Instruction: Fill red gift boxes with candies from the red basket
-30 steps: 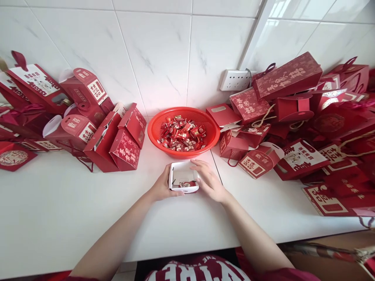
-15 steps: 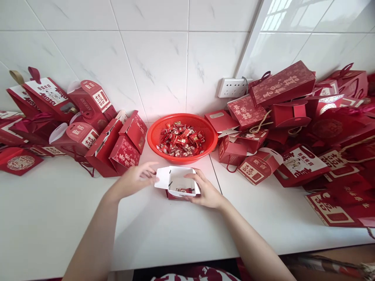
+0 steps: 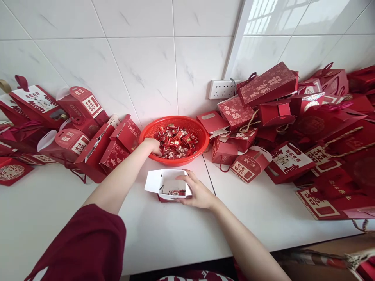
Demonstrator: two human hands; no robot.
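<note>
My left hand [image 3: 152, 146] reaches over the near left rim of the red basket [image 3: 146, 130], its fingertips among the red-wrapped candies [image 3: 178, 142] and hidden from sight. In front of the basket stands an open box [image 3: 172, 179], white inside and red outside, its white flap folded out to the left. Some wrapped candy [image 3: 175, 192] lies at the bottom of the box. My right hand [image 3: 197, 193] grips the box by its right side, the thumb and fingers around the edge.
Red gift boxes [image 3: 68, 142] lie at the left against the tiled wall. A larger heap of red boxes and bags [image 3: 269, 88] fills the right. A white socket strip [image 3: 222, 89] is on the wall.
My left hand has moved from beside the box's flap forward into the basket. My right hand has stayed on the box. The whole view has shifted slightly.
</note>
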